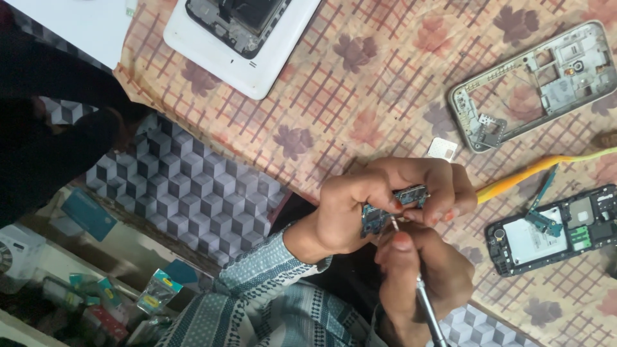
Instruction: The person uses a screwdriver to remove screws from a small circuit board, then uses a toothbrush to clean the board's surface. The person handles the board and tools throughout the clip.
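The left hand (pixel 379 205) is closed around a small blue-green circuit board (pixel 393 207), fingers curled over its top edge and thumb pressing from below, so only parts of the board show between them. The right hand (pixel 421 279) is shut on the metal shaft of a thin screwdriver (pixel 421 292), thumb laid along it, and the tip meets the board's lower edge. Both hands hang just off the near edge of the table (pixel 360 83), which is covered with a tan checked cloth printed with leaves. Just beside the left fingers, a yellow-orange pry tool (pixel 524 175) lies on the cloth, running toward the right edge. Below it, near the right edge, rests an opened black phone body (pixel 556 228) holding a white plate, a green part and a loose blue-green strip. Farther up by the right edge lies an empty silver phone frame (pixel 536 80), and a small silvery square piece (pixel 442 149) sits between it and the hands. At the far edge, a white device (pixel 241 42) lies open with dark parts inside.
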